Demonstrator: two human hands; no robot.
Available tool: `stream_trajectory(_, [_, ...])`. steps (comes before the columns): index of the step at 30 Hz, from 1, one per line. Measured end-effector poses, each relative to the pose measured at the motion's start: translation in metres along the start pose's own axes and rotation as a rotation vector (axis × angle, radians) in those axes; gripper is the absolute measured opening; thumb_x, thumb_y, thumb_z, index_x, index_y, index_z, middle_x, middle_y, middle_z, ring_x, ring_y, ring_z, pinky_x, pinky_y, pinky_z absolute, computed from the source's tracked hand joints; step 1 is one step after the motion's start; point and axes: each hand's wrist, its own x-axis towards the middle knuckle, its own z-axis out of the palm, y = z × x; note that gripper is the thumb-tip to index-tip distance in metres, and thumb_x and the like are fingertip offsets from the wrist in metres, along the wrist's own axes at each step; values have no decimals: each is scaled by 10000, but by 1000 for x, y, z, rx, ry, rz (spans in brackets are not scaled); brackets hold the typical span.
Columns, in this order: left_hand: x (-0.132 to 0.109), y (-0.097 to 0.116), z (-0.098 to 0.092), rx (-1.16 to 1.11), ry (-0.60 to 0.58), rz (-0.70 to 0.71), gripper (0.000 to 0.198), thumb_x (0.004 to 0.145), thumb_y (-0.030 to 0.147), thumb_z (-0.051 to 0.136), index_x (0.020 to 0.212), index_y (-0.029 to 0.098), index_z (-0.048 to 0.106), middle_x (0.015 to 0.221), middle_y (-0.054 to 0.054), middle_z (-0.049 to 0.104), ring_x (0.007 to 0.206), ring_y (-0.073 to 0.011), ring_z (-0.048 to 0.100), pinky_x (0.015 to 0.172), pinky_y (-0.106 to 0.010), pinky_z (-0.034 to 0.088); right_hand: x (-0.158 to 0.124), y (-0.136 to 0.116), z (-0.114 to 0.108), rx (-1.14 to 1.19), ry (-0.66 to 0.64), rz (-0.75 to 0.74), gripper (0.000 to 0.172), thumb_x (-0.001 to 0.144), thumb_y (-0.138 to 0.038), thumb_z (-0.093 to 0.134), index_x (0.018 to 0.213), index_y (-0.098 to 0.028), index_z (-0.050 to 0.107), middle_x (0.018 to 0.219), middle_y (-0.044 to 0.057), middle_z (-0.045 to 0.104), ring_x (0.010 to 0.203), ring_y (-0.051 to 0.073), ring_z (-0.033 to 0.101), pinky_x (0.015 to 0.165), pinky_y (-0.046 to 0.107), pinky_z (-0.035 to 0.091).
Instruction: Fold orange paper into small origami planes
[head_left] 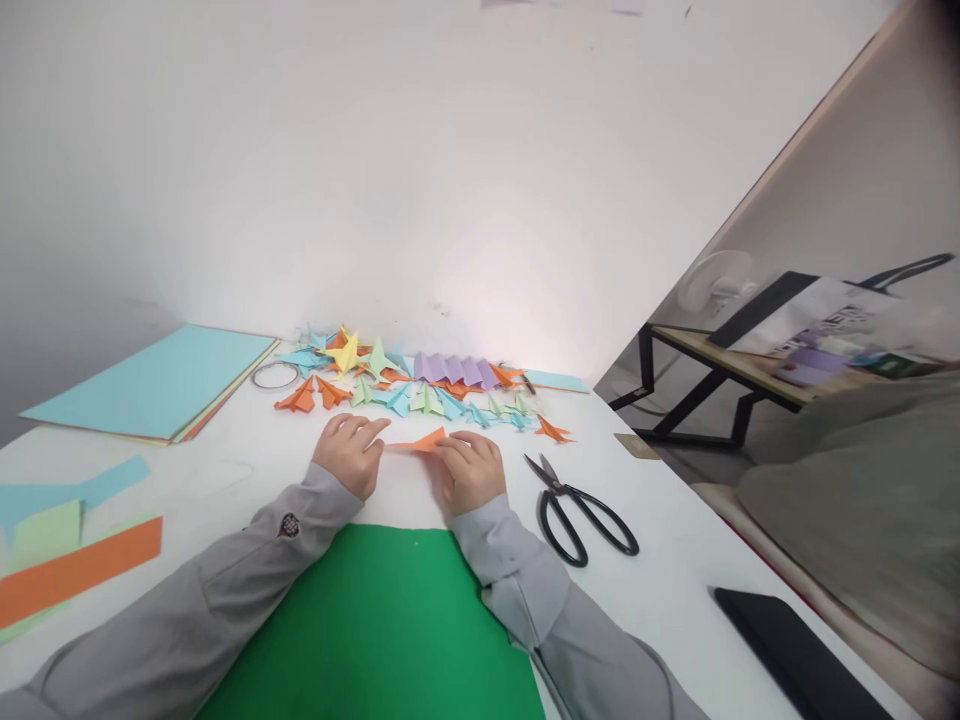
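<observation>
A small folded orange paper (421,441) lies on the white table (675,540) between my two hands. My left hand (349,452) rests curled at its left tip, fingers bent down onto the table. My right hand (471,468) presses on the paper's right end with its fingers together. Both arms wear grey sleeves. Behind the hands spreads a heap of folded paper shapes (420,385) in orange, yellow, green, blue and purple.
Black scissors (581,510) lie right of my right hand. A green sheet (382,630) lies under my forearms. A stack of coloured paper (161,385) and a tape ring (275,375) sit at back left, paper strips (67,560) at left, a black flat object (795,655) at front right.
</observation>
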Motion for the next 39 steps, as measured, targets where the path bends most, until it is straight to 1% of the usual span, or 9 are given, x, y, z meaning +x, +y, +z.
stream_trajectory(5, [-3, -14, 0, 35, 77, -74, 147, 693, 76, 521, 615, 169, 605, 950, -51, 689, 749, -212, 577, 647, -366, 421, -3, 11, 0, -50, 9, 69, 77, 744, -124, 570, 717, -177, 620, 763, 25, 695, 799, 194, 550, 714, 328, 361])
stream_trajectory(7, [-1, -9, -3, 7, 82, -75, 127, 703, 100, 527, 647, 169, 617, 976, -69, 679, 793, -221, 576, 673, -373, 429, -1, 7, 0, -33, 33, 16, 89, 738, -106, 566, 721, -176, 619, 759, 24, 694, 794, 189, 550, 712, 325, 365])
stream_trajectory(11, [3, 12, -5, -106, 32, 20, 122, 735, 184, 538, 786, 152, 645, 1028, -96, 657, 884, -229, 563, 768, -390, 433, 7, -13, -1, 36, 12, -156, 110, 747, -87, 536, 748, -167, 611, 774, 26, 689, 797, 171, 553, 726, 321, 378])
stream_trajectory(12, [4, 16, -5, -113, 29, 26, 129, 742, 157, 519, 775, 155, 644, 1018, -88, 661, 887, -223, 563, 786, -393, 427, 9, -19, -2, 52, 11, -174, 99, 752, -95, 538, 748, -165, 608, 774, 26, 689, 802, 168, 554, 744, 324, 381])
stream_trajectory(15, [4, 24, -2, -151, 30, 55, 209, 742, 74, 454, 782, 152, 644, 955, -73, 678, 850, -197, 567, 779, -384, 424, 12, -28, -4, 75, 2, -182, 97, 760, -96, 532, 767, -158, 605, 788, 32, 687, 832, 163, 556, 774, 326, 385])
stream_trajectory(22, [3, 25, -2, -225, 8, 90, 208, 719, 78, 451, 772, 130, 644, 967, -83, 675, 828, -201, 553, 755, -387, 424, 11, -29, -6, 75, -31, -204, 106, 752, -95, 525, 786, -161, 601, 800, 21, 690, 833, 162, 554, 801, 336, 378])
stream_trajectory(28, [5, 22, -4, -179, 1, 97, 199, 709, 61, 452, 705, 129, 639, 1001, -68, 674, 823, -206, 545, 729, -390, 421, 12, -26, -9, 40, -42, -167, 105, 715, -101, 516, 748, -166, 592, 753, 16, 684, 813, 185, 556, 800, 369, 360])
stream_trajectory(35, [2, 13, -1, -161, 37, 64, 186, 685, 48, 473, 634, 140, 626, 995, -62, 675, 804, -213, 540, 702, -389, 430, 8, -4, -9, -10, 14, -71, 124, 671, -65, 529, 706, -172, 582, 705, 15, 682, 765, 189, 566, 764, 363, 362])
stream_trajectory(39, [1, 12, 0, -158, 43, 49, 183, 672, 51, 476, 612, 146, 622, 972, -70, 678, 791, -223, 542, 691, -390, 433, 9, -4, -11, 10, 41, -29, 123, 700, -76, 544, 760, -169, 597, 734, 25, 689, 760, 178, 566, 738, 340, 375])
